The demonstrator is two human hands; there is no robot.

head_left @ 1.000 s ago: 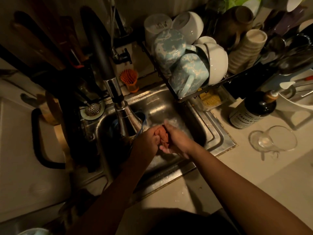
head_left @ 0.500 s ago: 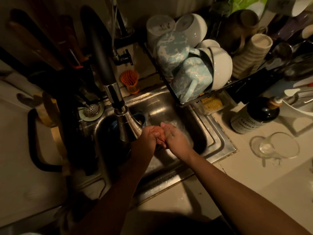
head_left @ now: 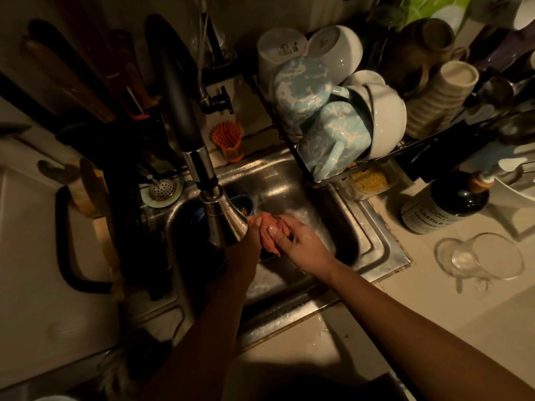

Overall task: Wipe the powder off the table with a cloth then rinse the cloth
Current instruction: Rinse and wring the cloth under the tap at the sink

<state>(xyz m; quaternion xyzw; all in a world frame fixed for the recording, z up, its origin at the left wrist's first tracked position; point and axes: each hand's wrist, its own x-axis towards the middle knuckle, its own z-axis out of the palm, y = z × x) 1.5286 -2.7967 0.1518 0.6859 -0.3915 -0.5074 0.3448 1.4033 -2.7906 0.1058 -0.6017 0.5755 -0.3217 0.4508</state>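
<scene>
a: where's cloth [head_left: 286, 228]?
b: over sink [head_left: 376, 241], just below faucet head [head_left: 224, 218], bunched betw. both hands. left hand [head_left: 249, 237] & right hand [head_left: 304, 247] both clamped round it.
a: rinse tips?
b: imo squeeze, loosen, re-squeeze under spout; stay low in basin, less splash. water flow too dim to see.

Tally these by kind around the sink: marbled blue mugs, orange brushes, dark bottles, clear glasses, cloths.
Marbled blue mugs: 2, in the dish rack
Orange brush: 1
Dark bottle: 1
Clear glass: 1
Cloth: 1, mostly hidden between the left hand and right hand
Total: 6
</scene>
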